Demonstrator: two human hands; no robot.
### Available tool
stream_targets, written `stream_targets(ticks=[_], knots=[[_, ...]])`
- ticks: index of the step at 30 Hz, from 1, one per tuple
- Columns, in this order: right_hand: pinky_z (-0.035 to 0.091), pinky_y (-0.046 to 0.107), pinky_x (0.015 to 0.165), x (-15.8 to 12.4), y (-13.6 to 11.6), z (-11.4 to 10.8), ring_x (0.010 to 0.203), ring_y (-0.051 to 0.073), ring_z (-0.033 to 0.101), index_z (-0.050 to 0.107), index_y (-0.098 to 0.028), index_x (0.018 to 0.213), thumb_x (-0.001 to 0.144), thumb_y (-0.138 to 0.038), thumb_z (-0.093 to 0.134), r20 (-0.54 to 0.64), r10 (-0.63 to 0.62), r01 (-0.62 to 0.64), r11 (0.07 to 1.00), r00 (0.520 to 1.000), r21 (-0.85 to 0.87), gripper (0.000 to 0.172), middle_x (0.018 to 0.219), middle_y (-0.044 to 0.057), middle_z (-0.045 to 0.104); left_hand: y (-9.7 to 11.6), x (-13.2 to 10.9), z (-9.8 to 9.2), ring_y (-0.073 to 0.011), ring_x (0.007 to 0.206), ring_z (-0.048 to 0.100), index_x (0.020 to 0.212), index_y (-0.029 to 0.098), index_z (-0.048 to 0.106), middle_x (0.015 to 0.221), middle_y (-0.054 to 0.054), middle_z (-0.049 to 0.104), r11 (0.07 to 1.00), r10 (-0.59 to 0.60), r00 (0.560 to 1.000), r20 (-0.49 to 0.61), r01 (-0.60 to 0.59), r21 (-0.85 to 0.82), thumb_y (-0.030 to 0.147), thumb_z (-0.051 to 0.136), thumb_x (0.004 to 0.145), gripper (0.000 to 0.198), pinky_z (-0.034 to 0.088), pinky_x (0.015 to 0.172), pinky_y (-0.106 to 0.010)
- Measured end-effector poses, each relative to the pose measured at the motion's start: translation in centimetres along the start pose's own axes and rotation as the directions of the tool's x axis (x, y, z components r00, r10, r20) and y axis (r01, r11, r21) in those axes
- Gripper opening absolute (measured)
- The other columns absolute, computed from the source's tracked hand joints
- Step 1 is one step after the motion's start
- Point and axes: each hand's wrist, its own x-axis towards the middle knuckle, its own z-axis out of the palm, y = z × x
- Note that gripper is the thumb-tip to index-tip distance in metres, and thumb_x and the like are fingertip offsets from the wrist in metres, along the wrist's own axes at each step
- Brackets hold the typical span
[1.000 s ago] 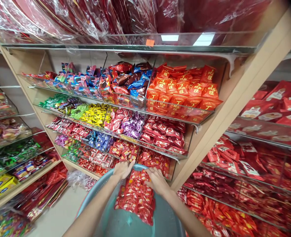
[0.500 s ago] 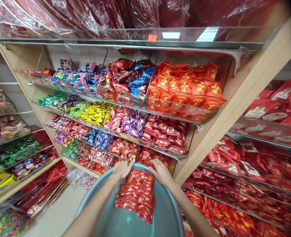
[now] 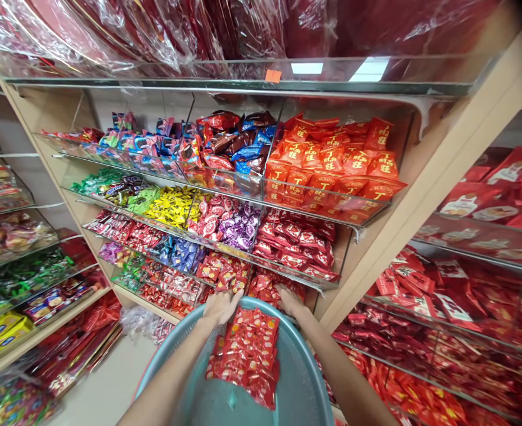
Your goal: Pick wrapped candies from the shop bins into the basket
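A green plastic basin (image 3: 307,349) stands below the shelves, with red candy packets (image 3: 247,349) laid in overlapping rows inside it. My left hand (image 3: 220,306) is over the basin's far left rim, open, its thumb apart from the fingers and nothing visible in it. Past the far right rim, my right hand (image 3: 291,300) reaches to the low shelf bin of red packets (image 3: 263,286). Its fingers look stretched out and apart; the tips are partly hard to make out against the packets.
Glass-fronted shelves hold orange-red packets (image 3: 331,157), yellow candies (image 3: 172,206) and purple candies (image 3: 238,225). A wooden upright (image 3: 402,189) stands to the right, with more red packets (image 3: 456,284) beyond it. Plastic-wrapped goods (image 3: 140,319) lie on the floor at left.
My right hand has moved forward slightly, off the basin rim toward the low bin. My left hand has stayed nearly in place. The view has shifted a little.
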Motion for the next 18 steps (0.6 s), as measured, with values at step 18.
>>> stream_targets(ticks=[18], knots=[[0.037,0.029,0.074,-1.1,0.3,-0.6,0.098,0.021,0.049,0.037,-0.022,0.117,0.068,-0.021,0.053,-0.046,0.068,-0.072,0.993,0.997,-0.097,0.051,0.119,0.011,0.041,-0.1,0.0,0.2,-0.0261,0.083,0.057,0.083,0.016,0.059,0.084,-0.013,0.063,1.000,-0.007,1.000,0.000,0.007,-0.009,0.062,-0.001,0.073,0.077,0.037,0.071,-0.035]])
